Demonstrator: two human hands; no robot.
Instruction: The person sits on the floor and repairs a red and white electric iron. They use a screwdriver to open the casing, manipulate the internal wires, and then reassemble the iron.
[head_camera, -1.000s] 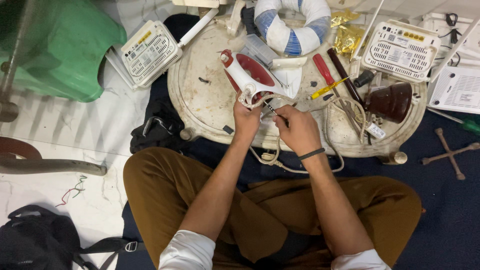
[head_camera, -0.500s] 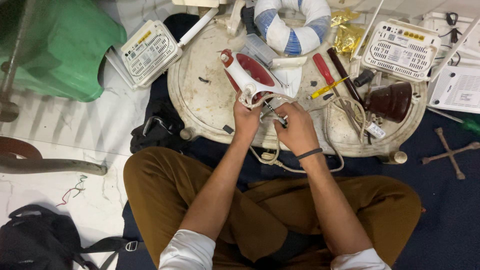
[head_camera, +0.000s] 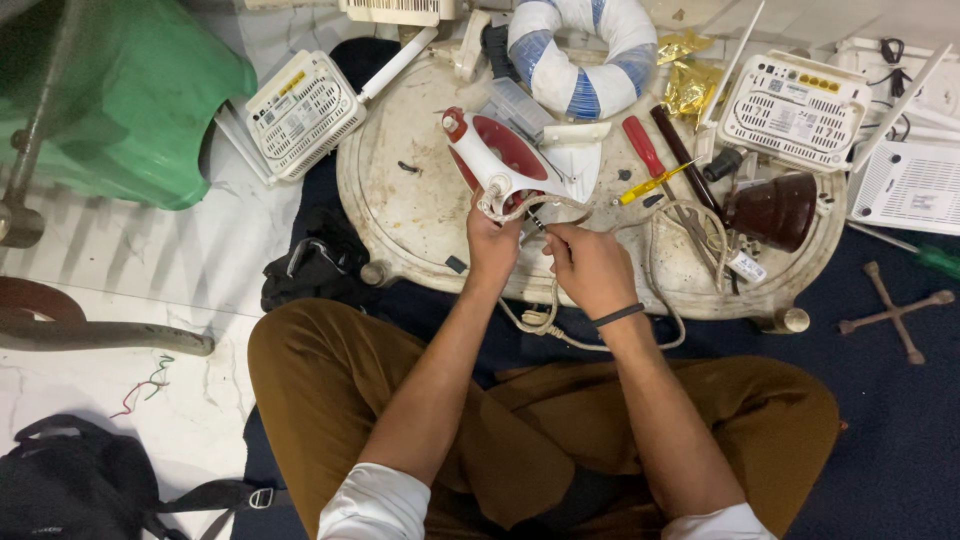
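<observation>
Iron (head_camera: 497, 160), red and white, lies on its side on the round, stained white surface (head_camera: 400, 215), just beyond both hands, its rear end toward the person. Pale cord (head_camera: 560, 335) runs from that end, loops over the near rim of the surface and hangs between the forearms.

Far left of the hands: green plastic stool (head_camera: 130, 110) on the marble floor; black bag (head_camera: 75, 490) down by the person's left knee. Closer in, a white router (head_camera: 300, 112) leans at the surface's left edge, and a black bundle of cloth (head_camera: 315, 270) lies on the floor just left of the left forearm.

Left hand (head_camera: 492, 245): fingers curled shut around the rear of the iron where the cord enters, thumb up against the housing. Right hand (head_camera: 590, 268): touching distance from the left, fingers pinched closed on a thin dark tool (head_camera: 536, 222) whose tip points into the iron's rear end; kind of tool too small to tell. Black band on the right wrist.

Beyond the hands: blue-and-white striped ring (head_camera: 585, 50). Right of the right hand: red-handled screwdriver (head_camera: 645, 148), small yellow-handled screwdriver (head_camera: 650, 185), dark brown lamp-like shade (head_camera: 772, 210), second white router (head_camera: 795, 95). Far right on the dark blue mat: cross-shaped wrench (head_camera: 895, 312).
</observation>
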